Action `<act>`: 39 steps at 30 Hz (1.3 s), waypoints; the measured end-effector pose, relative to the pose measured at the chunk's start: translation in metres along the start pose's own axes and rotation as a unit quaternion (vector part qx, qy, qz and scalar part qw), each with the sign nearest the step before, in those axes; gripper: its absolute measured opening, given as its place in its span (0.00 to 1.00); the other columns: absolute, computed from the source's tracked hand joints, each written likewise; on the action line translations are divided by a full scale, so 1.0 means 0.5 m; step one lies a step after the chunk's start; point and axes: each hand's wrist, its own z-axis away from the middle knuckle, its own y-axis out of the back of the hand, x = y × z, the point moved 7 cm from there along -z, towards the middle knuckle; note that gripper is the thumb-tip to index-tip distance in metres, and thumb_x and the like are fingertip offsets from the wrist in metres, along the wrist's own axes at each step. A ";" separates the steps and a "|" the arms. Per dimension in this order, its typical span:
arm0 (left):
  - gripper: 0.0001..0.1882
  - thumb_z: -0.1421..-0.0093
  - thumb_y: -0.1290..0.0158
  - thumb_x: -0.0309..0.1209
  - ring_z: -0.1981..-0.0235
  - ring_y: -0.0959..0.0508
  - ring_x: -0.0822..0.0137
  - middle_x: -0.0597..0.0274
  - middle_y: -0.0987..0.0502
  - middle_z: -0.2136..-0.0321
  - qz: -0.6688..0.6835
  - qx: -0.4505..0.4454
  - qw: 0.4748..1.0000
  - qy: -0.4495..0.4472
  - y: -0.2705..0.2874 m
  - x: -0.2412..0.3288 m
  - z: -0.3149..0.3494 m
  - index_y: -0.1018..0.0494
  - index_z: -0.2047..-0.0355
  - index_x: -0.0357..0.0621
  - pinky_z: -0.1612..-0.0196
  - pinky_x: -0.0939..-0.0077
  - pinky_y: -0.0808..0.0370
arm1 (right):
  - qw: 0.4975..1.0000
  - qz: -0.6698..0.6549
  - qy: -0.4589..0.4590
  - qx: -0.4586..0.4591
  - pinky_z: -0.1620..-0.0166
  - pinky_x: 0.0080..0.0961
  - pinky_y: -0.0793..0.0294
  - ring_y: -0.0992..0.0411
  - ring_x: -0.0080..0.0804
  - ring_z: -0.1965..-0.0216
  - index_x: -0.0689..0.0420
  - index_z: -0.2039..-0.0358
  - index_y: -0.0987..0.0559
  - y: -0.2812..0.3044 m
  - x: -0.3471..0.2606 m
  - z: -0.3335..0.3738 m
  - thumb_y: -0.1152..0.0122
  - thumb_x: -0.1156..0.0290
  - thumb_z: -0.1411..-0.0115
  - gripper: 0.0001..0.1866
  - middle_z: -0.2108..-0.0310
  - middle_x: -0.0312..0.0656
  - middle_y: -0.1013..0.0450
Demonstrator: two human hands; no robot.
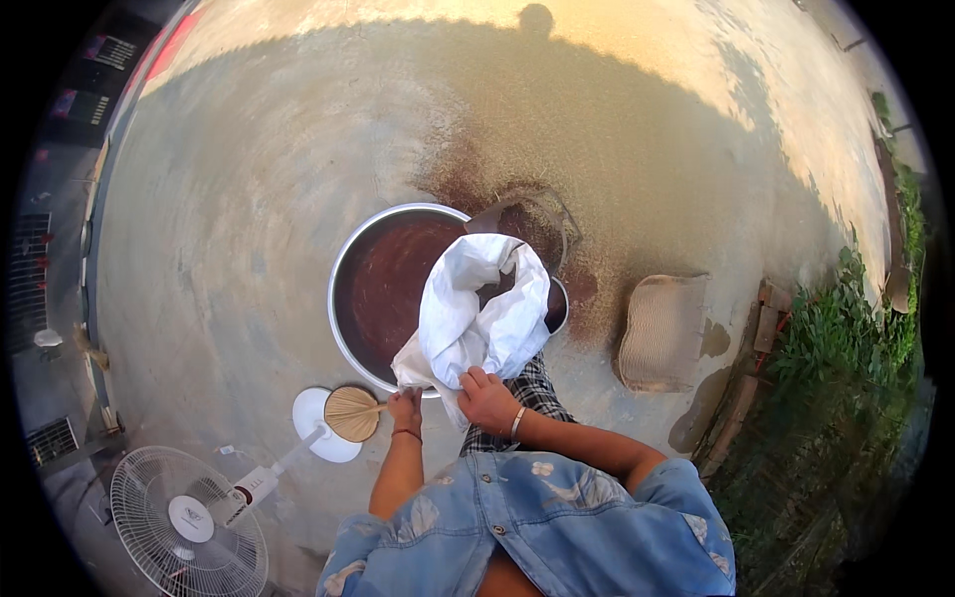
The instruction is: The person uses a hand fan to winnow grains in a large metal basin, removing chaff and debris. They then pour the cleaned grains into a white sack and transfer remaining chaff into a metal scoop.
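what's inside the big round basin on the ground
A dark reddish-brown layer, perhaps grain, shows in the left part of the basin. The white sack covers its lower right, so whatever lies there can't be seen.

The white sack [453, 313] looks like thin, crinkled plastic with a faint sheen. The basin [334, 294] has a smooth, shiny metal rim. The concrete ground [229, 229] is matt. The hand fan [351, 414] seems ribbed, dull plant fibre; the pedestal fan [191, 518] pairs smooth white plastic with wire. The shirt [617, 537] looks like matt denim.
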 end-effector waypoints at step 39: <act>0.25 0.48 0.47 0.44 0.65 0.23 0.57 0.52 0.23 0.70 -0.323 -0.084 0.913 -0.233 -0.162 0.224 0.641 0.28 0.59 0.34 0.64 0.67 0.27 | 0.872 -0.109 0.366 -0.307 0.62 0.22 0.34 0.38 0.34 0.63 0.55 0.70 0.29 0.047 -0.239 0.419 0.50 0.64 0.46 0.08 0.69 0.40 0.37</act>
